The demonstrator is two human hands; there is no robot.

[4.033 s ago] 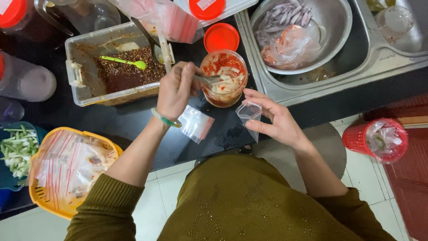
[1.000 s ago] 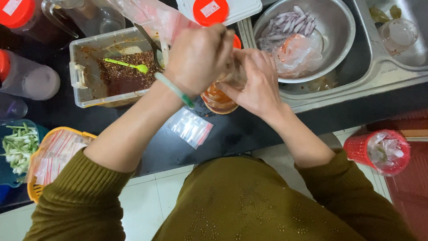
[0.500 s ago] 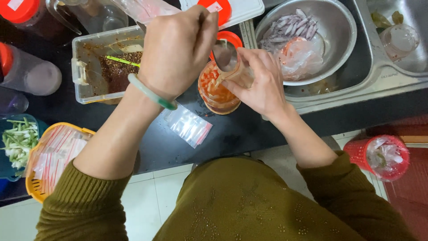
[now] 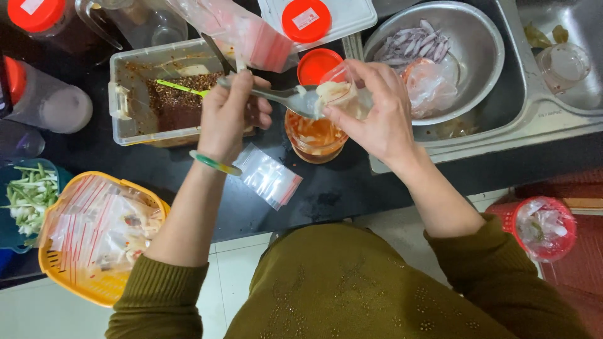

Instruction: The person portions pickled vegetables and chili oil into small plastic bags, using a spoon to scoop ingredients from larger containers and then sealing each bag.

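My left hand [image 4: 231,116] grips a metal spoon [image 4: 295,99] whose bowl reaches into a small clear plastic bag [image 4: 339,94]. My right hand [image 4: 377,113] holds that bag open and tilted, with pale food inside it. Both hands hover just above a round clear jar [image 4: 314,139] of food in red-orange sauce on the black counter [image 4: 188,182]. The jar's red lid [image 4: 316,64] lies just behind it. A green bangle sits on my left wrist.
A clear tub of chilli flakes [image 4: 169,100] with a green spoon stands at the left. A steel bowl [image 4: 465,50] with sliced purple onion sits in the sink. An empty zip bag [image 4: 269,179] lies on the counter. A yellow basket [image 4: 94,238] holds filled bags.
My left hand has dropped lower and moved left, and the spoon now shows at the bag's mouth. My right hand still holds the bag over the jar.
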